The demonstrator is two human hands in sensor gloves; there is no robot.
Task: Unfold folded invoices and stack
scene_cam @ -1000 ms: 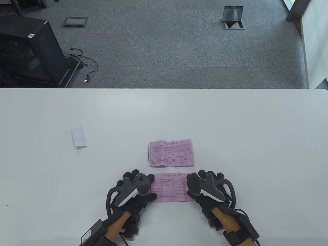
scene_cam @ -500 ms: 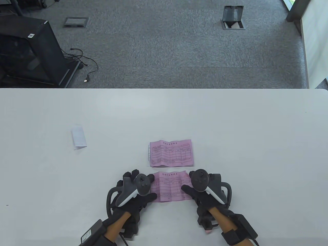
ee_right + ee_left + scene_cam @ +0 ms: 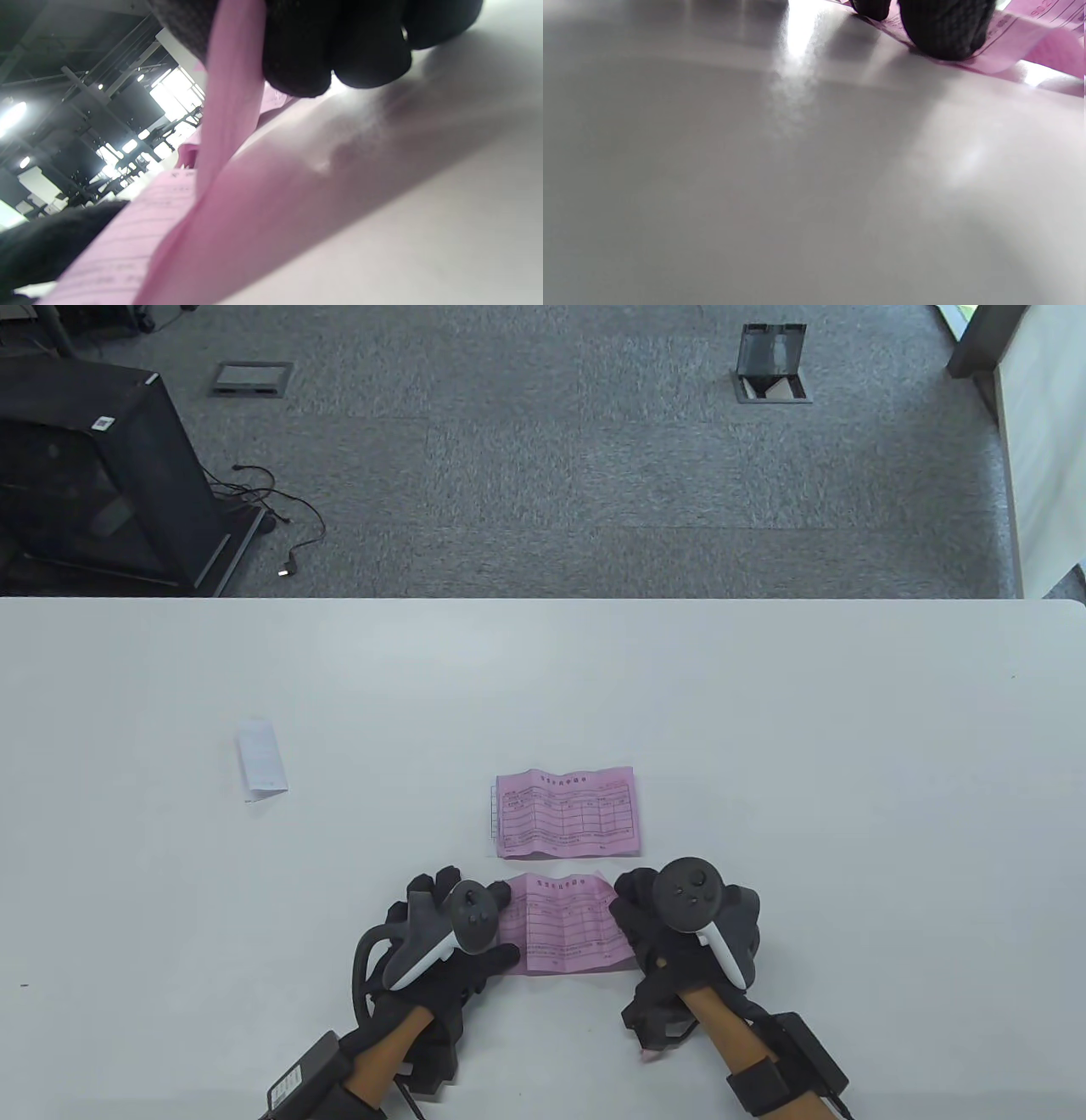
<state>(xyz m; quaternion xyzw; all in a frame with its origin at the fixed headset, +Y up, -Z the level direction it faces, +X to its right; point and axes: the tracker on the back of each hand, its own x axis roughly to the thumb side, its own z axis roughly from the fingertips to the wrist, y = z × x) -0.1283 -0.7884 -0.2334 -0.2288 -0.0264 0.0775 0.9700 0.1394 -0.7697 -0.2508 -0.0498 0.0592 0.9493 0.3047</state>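
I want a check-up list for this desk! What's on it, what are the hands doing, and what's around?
Surface: white table, bare patches glossy.
Job's things: pink invoice lying unfolded; second pink invoice between both hands, right end lifted; folded white paper far left.
Clutter: nothing seen.
Hands: left hand presses the second invoice's left end; right hand pinches its right end.
Cables: loose black cable on the floor.
Surroundings: grey carpet, black cabinet, two floor boxes.

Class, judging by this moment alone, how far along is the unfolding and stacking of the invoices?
Done: one pink invoice lies unfolded mid-table. In hand: a second pink invoice, its left end pressed down by the left hand and its right end pinched and lifted by the right hand. Left: placing it on the first, then the folded white slip.
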